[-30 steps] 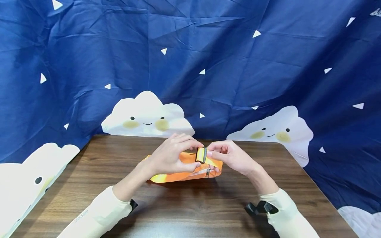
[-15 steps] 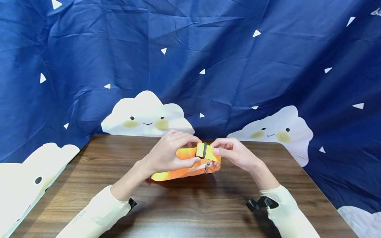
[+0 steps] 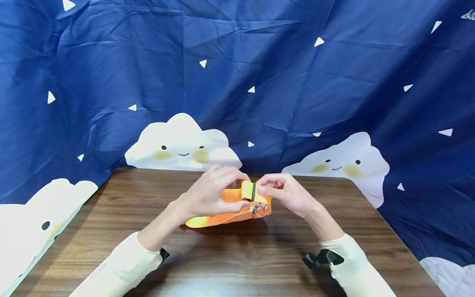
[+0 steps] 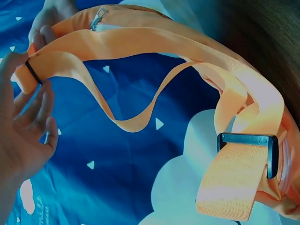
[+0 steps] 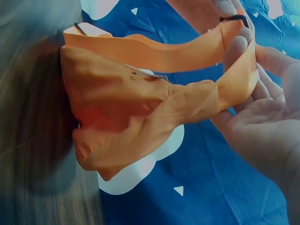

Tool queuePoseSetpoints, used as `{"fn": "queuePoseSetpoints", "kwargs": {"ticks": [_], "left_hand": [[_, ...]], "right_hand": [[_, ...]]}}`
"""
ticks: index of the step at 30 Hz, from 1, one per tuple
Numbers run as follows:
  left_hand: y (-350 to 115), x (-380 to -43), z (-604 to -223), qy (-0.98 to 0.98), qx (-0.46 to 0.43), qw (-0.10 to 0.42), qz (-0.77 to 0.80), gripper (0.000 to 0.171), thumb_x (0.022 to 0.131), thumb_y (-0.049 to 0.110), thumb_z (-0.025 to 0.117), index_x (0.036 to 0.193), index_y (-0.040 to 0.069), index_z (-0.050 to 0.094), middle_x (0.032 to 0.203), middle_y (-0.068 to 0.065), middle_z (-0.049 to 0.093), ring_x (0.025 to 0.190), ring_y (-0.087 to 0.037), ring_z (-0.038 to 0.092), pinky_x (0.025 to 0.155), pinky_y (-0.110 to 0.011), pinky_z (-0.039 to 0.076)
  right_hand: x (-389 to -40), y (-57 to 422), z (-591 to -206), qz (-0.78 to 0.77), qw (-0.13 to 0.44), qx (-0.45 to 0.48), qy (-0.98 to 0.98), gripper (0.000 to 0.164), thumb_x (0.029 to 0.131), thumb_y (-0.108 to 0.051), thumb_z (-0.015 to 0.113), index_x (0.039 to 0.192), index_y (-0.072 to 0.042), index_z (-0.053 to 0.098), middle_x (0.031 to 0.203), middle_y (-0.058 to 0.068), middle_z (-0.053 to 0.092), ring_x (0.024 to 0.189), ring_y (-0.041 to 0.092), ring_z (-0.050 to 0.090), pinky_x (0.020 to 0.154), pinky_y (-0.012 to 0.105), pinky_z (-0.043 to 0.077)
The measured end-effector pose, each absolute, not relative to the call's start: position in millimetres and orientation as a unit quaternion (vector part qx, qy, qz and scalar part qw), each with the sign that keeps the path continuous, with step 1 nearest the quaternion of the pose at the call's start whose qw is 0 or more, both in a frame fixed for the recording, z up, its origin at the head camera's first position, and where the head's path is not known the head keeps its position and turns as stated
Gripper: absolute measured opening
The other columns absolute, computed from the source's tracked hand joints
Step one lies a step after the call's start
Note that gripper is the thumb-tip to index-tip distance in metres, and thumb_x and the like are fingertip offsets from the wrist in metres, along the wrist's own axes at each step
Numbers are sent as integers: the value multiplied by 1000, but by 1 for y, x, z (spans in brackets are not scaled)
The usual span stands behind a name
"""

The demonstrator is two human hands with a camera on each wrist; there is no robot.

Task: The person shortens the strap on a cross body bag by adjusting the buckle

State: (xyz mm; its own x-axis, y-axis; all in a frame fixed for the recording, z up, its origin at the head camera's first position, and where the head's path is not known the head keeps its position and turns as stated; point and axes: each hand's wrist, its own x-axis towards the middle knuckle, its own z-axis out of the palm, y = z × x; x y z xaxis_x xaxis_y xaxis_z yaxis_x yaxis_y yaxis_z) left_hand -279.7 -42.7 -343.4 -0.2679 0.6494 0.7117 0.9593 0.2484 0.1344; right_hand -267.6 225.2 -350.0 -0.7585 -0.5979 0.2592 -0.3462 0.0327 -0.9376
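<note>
An orange waist bag [image 5: 108, 103] with a zipper [image 3: 256, 209] stands off the table between my hands. Its yellow-orange strap [image 4: 154, 42] runs through a black slider buckle [image 3: 253, 191]. My left hand [image 3: 211, 192] pinches the strap's folded end at this buckle between thumb and fingers. Just right of the buckle, my right hand [image 3: 291, 194] pinches the strap, thumb on the near face. A slack loop of webbing [image 4: 131, 124] hangs below the strap in the left wrist view. A second black slider [image 4: 248, 139] sits at the bag's other end.
A brown wood-grain table [image 3: 237, 260] lies under the hands. Behind it hangs a dark blue cloth [image 3: 230, 49] printed with white clouds and triangles. A black wrist camera [image 3: 319, 259] sits on the right forearm.
The buckle and strap rose slightly, then came down again and shifted a little left. My right hand moved out right along the strap, then back toward the buckle. Both hands keep holding the strap.
</note>
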Motion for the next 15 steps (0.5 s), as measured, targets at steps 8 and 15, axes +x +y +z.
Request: {"fn": "queuePoseSetpoints", "kwargs": {"ticks": [8, 15], "left_hand": [[-42, -278, -342, -740, -548, 280, -270, 42, 87, 36, 76, 124, 17, 69, 115, 11, 66, 105, -9, 57, 86, -35, 40], [-47, -280, -337, -722, -546, 287, -312, 42, 87, 32, 78, 124, 13, 69, 113, 7, 68, 107, -9, 59, 90, -38, 42]], "right_hand": [[-268, 223, -354, -631, 106, -327, 695, 15, 101, -8, 63, 108, 3, 70, 85, 14, 70, 73, 20, 65, 68, 31, 56], [-278, 225, -362, -667, 112, -338, 655, 17, 101, -7, 59, 110, 4, 69, 95, 14, 69, 86, 24, 64, 86, 35, 52]]}}
